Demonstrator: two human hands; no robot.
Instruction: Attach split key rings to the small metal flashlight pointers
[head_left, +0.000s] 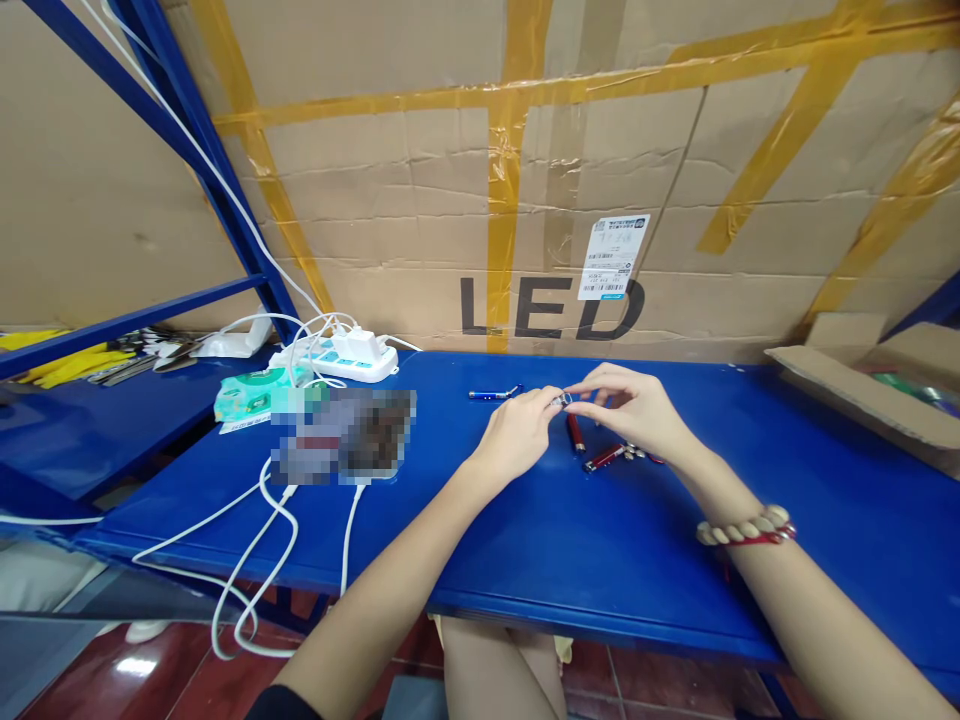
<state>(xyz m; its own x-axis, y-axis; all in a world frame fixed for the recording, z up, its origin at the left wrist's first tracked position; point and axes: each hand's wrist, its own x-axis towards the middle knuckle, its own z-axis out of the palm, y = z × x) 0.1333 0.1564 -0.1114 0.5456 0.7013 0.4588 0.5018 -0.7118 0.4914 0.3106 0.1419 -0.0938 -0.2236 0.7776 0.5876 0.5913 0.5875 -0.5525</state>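
Observation:
My left hand (pixel 519 432) is closed in a pinch on a small silver metal ring (pixel 566 399). From the other side, the thumb and forefinger of my right hand (pixel 634 402) close around the same ring; its other fingers are bent. Whatever else the left fingers hold is hidden. A slim blue metal tube like a keychain light (pixel 490 395) lies behind my left hand. Below the right hand are two similar red tubes, one upright in view (pixel 575 434) and one slanted (pixel 604 458). Small silver pieces (pixel 634 452) lie beside the slanted one, partly covered by my right hand.
The blue table (pixel 600 560) backs onto a large taped carton (pixel 420 200). At left are a white power strip (pixel 382 365), a green tissue pack (pixel 259 393), a blurred device (pixel 345 435) and looping white cables (pixel 292 520). An open cardboard box (pixel 862 385) stands at right.

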